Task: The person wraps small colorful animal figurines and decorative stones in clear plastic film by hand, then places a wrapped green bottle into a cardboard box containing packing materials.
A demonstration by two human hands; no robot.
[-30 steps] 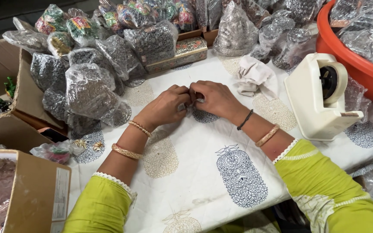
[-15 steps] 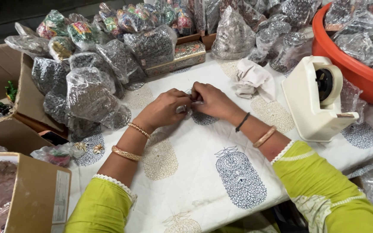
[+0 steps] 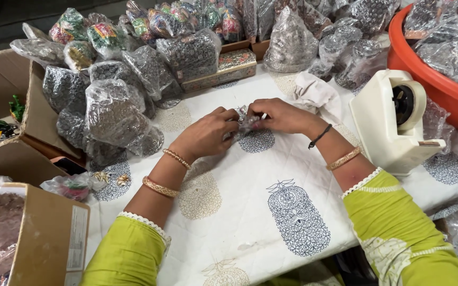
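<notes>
**Pinching a small wrapped piece between both hands over the printed cloth**

Holding a small clear-wrapped item [image 3: 247, 123] at the table's centre, the left hand [image 3: 208, 135] and right hand [image 3: 282, 115] are meeting knuckle to knuckle, fingers of both curled shut on the little bundle. It is sitting just above the white cloth [image 3: 229, 212], over a blue block-printed motif.

What could be going wrong, as a judgement: the film is looking slippery and crumpled, so a loosening pinch could be letting the piece drop onto the cloth or letting the wrap spring open. Because the grip is so tight and the piece so small, whatever is inside could be getting bent. The right forearm is lying near the cream tape dispenser [image 3: 393, 122] at 3 o'clock; a wide elbow swing could be knocking it.

Packages are crowding the far side. From 9 to 11 o'clock, grey-patterned bundles in clear bags [image 3: 112, 111] are leaning in a heap; at 12 o'clock, brightly coloured bagged pieces [image 3: 102, 34] are piling behind a flat patterned box [image 3: 221, 69]. At 2 o'clock an orange tub [image 3: 425, 90] is holding more wrapped bundles. Brown cartons [image 3: 6, 90] are standing at 9 o'clock, and at 7 o'clock a carton [image 3: 54, 233] is carrying a pale rectangular label on its side. A crumpled white cloth scrap [image 3: 316, 92] is lying at 1 o'clock.
</notes>
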